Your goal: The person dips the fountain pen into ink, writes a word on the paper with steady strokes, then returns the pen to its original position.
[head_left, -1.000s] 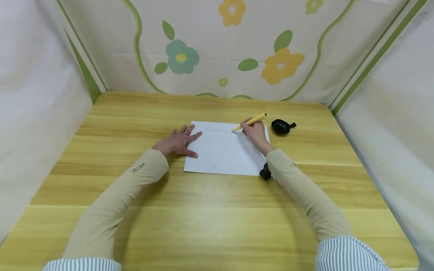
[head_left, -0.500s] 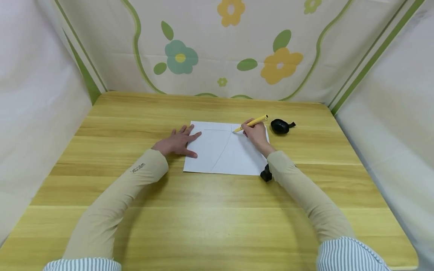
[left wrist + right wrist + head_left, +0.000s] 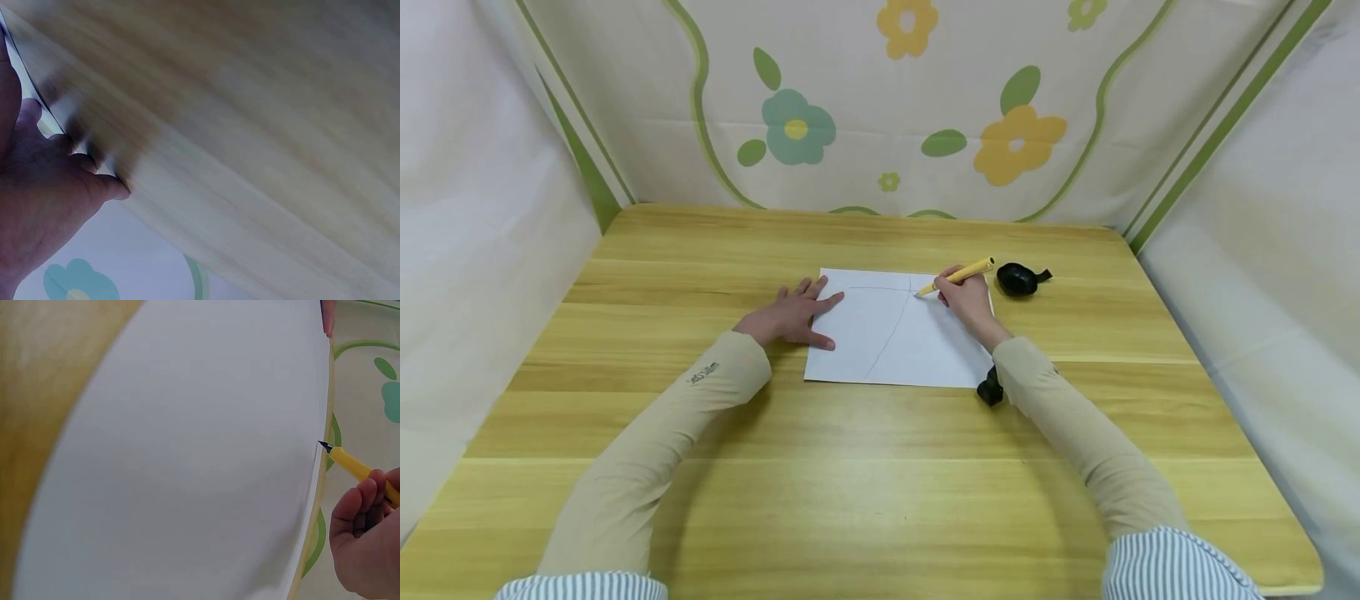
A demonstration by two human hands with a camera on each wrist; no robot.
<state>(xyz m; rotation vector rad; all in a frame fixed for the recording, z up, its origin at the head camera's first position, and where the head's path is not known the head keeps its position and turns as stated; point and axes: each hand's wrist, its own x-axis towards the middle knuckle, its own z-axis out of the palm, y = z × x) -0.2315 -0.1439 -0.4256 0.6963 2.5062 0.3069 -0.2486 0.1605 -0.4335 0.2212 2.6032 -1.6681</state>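
A sheet of white paper (image 3: 895, 350) lies on the wooden table. On it are a thin horizontal line near the far edge and a long slanting line that meets it. My left hand (image 3: 790, 317) rests spread over the paper's left edge, thumb and index finger on the sheet. My right hand (image 3: 967, 300) pinches a yellow fountain pen (image 3: 973, 269), its tip at the paper just right of where the lines meet. The right wrist view shows the dark nib of the pen (image 3: 350, 464) at the sheet and the curled fingers (image 3: 350, 509) around its barrel.
A rounded black object with a short tab (image 3: 1017, 280) lies right of the paper. A smaller black object (image 3: 990, 388) shows at the paper's near right corner, beside the right sleeve. Flower-printed white cloth (image 3: 865, 108) stands behind the table (image 3: 850, 483).
My right hand and the pen tip have shifted slightly right and toward me across the paper. The left hand stays in place on the sheet.
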